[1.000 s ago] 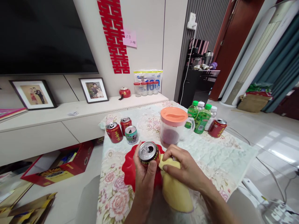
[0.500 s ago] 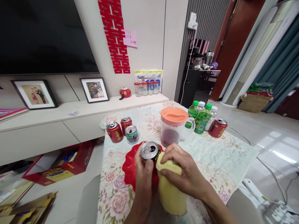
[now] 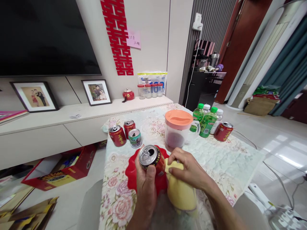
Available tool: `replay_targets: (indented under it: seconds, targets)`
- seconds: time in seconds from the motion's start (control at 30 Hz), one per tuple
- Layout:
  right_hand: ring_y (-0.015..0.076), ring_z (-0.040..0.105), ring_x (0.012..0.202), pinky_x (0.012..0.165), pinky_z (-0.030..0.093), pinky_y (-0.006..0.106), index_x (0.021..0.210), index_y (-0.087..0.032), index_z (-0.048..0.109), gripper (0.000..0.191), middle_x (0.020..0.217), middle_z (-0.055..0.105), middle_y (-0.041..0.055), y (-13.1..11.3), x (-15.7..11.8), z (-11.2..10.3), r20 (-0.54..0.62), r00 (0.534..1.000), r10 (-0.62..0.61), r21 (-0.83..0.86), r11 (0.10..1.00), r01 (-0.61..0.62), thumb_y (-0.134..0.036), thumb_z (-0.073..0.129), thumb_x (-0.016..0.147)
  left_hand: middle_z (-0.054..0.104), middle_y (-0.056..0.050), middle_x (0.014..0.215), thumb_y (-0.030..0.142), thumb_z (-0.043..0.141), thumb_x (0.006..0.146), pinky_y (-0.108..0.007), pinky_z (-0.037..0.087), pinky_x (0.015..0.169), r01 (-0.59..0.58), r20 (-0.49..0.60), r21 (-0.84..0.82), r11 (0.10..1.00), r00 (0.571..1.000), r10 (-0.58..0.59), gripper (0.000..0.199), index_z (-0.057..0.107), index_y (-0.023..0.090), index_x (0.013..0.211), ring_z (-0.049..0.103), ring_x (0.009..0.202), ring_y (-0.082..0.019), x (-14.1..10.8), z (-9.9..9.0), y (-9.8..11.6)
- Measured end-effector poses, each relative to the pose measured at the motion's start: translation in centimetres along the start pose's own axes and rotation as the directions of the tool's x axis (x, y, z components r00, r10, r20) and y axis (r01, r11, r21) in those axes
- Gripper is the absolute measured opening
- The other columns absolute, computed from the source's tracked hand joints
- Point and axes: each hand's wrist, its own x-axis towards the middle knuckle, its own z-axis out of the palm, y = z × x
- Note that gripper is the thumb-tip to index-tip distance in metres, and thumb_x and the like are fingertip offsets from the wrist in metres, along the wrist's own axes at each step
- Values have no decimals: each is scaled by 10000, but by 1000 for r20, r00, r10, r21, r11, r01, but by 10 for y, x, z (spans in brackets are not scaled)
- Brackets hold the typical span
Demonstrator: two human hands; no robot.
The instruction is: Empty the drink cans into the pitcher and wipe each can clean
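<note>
Head view | red cylindrical metal can (image 3: 160, 163) at 6 o'clock, tilted, base hidden | left hand (image 3: 146, 182) wrapped round it | right hand (image 3: 188, 167) pinching yellow draped cloth (image 3: 181, 193), can's 4 o'clock | red scalloped dish (image 3: 131, 174) part-covered

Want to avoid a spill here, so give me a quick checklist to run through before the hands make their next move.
1. Left hand has a grip on the held can: ok, fingers and thumb are around it.
2. Right hand has a grip on the yellow cloth: ok, bunched between thumb and fingers beside the can.
3. Held can upright: not ok, it is tilted and its top is open.
4. Held can drained: cannot tell, the opening shows only dark.
5. Red scalloped dish beneath the held can: ok.
6. Pitcher covered: ok, its orange lid is on.
</note>
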Motion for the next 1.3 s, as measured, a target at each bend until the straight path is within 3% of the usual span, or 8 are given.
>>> replay_targets:
  seconds: [0.2, 0.33, 0.47, 0.57, 0.67, 0.87, 1.1, 1.3]
  targets:
    - [170, 600, 875, 813, 420, 312, 881, -215, 645, 49, 902, 621, -4, -11, -4, -2, -143, 989, -32, 106, 993, 47, -195, 652, 836, 671, -119, 1298, 667, 671, 832, -465, 494, 1063, 103, 77, 70, 992, 991, -108, 702, 506, 217, 1346, 638, 1217, -325, -2, -1, 13]
    - [163, 600, 884, 801, 427, 289, 918, -237, 664, 67, 951, 639, -4, -22, -9, -1, -268, 960, -75, 153, 981, 120, -238, 694, 858, 672, -133, 1302, 655, 654, 853, -478, 481, 1093, 119, 95, 93, 989, 987, -128, 680, 513, 201, 1339, 627, 1252, -334, -5, 2, 22]
    - [185, 620, 966, 856, 443, 301, 1014, -249, 701, 142, 1020, 647, 18, -19, -6, 7, -311, 945, -102, 187, 968, 166, -259, 695, 873, 678, -137, 1297, 550, 801, 756, -439, 553, 1006, 134, 109, 38, 990, 985, -137, 792, 456, 217, 1387, 674, 1189, -323, -8, 6, 25]
    - [208, 619, 1044, 931, 429, 326, 1069, -250, 722, 186, 1074, 654, 32, -11, 0, 16, -274, 962, -6, 274, 958, 84, -312, 663, 904, 679, -111, 1290, 428, 851, 733, -416, 569, 988, 166, 53, -31, 986, 985, -164, 787, 441, 261, 1383, 686, 1180, -302, -10, 10, 28]
    - [221, 612, 1054, 953, 410, 333, 1036, -243, 752, 205, 1083, 670, 33, -5, 6, 22, -221, 957, 185, 435, 898, -73, -378, 673, 903, 688, -94, 1247, 400, 869, 716, -407, 578, 980, 128, 28, -84, 988, 992, -126, 755, 455, 274, 1334, 703, 1149, -287, -11, 10, 27]
    - [183, 634, 797, 730, 465, 301, 1055, -221, 735, 312, 918, 724, 19, 2, 7, 31, -55, 933, 357, 666, 709, -232, -476, 691, 881, 675, -99, 1250, 406, 891, 682, -429, 593, 949, 58, -46, -105, 993, 997, -63, 797, 442, 288, 1329, 725, 1041, -262, -14, 4, 17]
    - [218, 705, 851, 849, 536, 362, 1100, -182, 738, 457, 979, 775, 70, -3, 9, 50, 126, 950, 285, 840, 480, -255, -579, 628, 901, 692, -117, 1224, 458, 898, 645, -412, 610, 844, 31, -143, -9, 999, 989, -32, 893, 459, 268, 1399, 716, 854, -234, -12, 6, 21]
    - [200, 712, 844, 792, 533, 304, 1215, -138, 715, 541, 1006, 775, 97, -2, 4, 44, 307, 941, 141, 876, 344, -337, -508, 776, 825, 715, -106, 1176, 478, 907, 632, -418, 611, 802, 79, -130, -93, 993, 987, -91, 913, 476, 276, 1411, 702, 740, -214, -11, 5, 21]
